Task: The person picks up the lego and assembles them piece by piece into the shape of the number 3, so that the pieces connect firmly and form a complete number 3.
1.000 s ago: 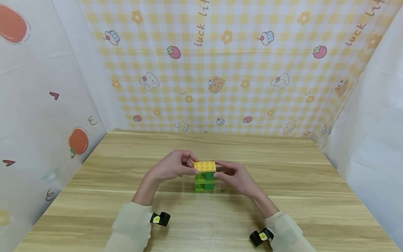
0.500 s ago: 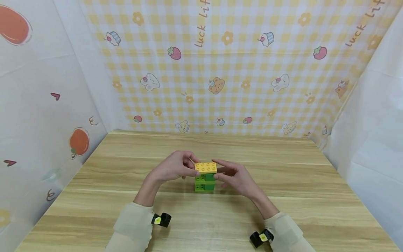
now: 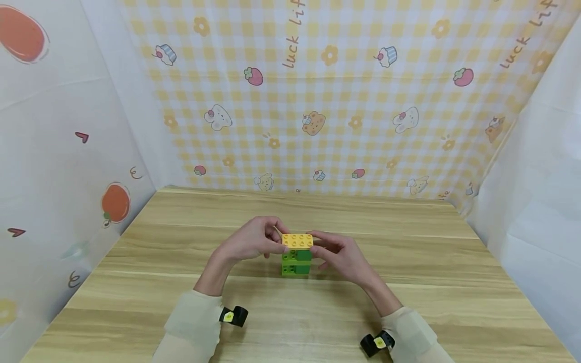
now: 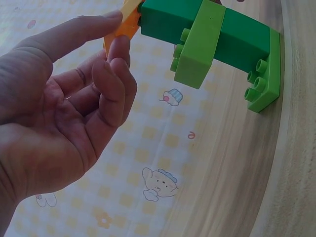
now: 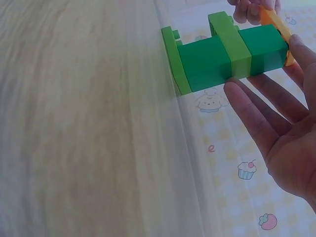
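Observation:
A tower of toy building bricks stands upright on the wooden table. From the bottom it has a light green plate (image 4: pixel 266 81), a dark green brick (image 4: pixel 245 39), a light green plate (image 4: pixel 200 47) and another dark green brick (image 5: pixel 266 48). On top is a flat yellow-orange brick (image 3: pixel 297 241), its studs facing up. Studs show between it and the dark green brick in the left wrist view. My left hand (image 3: pixel 251 239) pinches its left end between thumb and fingers. At the right end, my right hand (image 3: pixel 340 254) pinches it with thumb and forefinger; the other fingers spread beside the tower.
The wooden table (image 3: pixel 295 317) reaches back to a yellow-checked cloth (image 3: pixel 345 141). White cloths hang along the left and right sides. A black wrist camera (image 3: pixel 234 316) is strapped to the left sleeve, and another black camera (image 3: pixel 378 344) to the right.
The right thumb and forefinger have shifted slightly, and the thumb now sits higher, at the yellow-orange brick's edge. The left hand keeps its pinch. The tower stays in place.

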A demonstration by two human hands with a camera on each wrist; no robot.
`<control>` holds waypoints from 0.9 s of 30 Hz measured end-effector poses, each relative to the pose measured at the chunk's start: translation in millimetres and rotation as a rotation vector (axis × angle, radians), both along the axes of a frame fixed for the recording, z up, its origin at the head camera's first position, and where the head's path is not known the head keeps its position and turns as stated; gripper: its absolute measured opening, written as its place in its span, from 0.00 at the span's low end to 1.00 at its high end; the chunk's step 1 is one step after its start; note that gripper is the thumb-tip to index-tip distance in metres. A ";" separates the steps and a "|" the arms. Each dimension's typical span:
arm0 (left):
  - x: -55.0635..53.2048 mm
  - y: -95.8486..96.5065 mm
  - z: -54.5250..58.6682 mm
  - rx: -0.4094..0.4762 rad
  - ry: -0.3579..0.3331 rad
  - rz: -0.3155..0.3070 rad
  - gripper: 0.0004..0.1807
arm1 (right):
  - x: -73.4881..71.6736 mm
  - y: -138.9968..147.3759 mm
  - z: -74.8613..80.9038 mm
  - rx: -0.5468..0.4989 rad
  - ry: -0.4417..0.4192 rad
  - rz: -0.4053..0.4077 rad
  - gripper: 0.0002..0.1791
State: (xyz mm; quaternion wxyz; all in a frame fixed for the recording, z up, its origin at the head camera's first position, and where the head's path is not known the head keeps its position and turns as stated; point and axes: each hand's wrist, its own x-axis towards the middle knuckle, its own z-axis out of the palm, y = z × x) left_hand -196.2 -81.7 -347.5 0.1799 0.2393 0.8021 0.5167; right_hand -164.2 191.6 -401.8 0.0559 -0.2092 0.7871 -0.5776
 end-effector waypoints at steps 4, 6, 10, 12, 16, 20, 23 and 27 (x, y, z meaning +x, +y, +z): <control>0.6 -0.4 -0.6 -0.001 -0.010 0.004 0.15 | -0.2 -0.7 -1.1 0.018 0.008 0.000 0.27; 0.9 -0.7 -0.9 0.000 -0.016 0.004 0.14 | -0.4 -1.5 -1.9 0.024 0.011 0.000 0.27; 0.6 -1.3 -2.9 -0.002 -0.024 0.003 0.14 | -1.0 -2.1 -3.4 0.030 0.025 0.011 0.27; 0.2 -1.7 -4.3 -0.006 -0.025 0.000 0.14 | -1.0 -2.7 -3.5 0.032 0.022 0.009 0.27; -0.9 -2.4 -6.3 -0.015 -0.016 -0.006 0.13 | -0.8 -4.0 -3.6 0.041 0.018 0.005 0.27; -1.2 -2.2 -5.7 -0.020 0.003 -0.013 0.12 | -0.7 -4.1 -3.8 0.051 0.036 0.000 0.26; -1.5 -1.9 -4.2 -0.023 0.019 -0.015 0.12 | -1.1 -3.6 -3.0 0.059 0.050 -0.013 0.26; -3.4 -2.3 -5.0 -0.016 0.047 -0.015 0.12 | -2.1 -3.9 -1.7 0.072 0.049 -0.030 0.26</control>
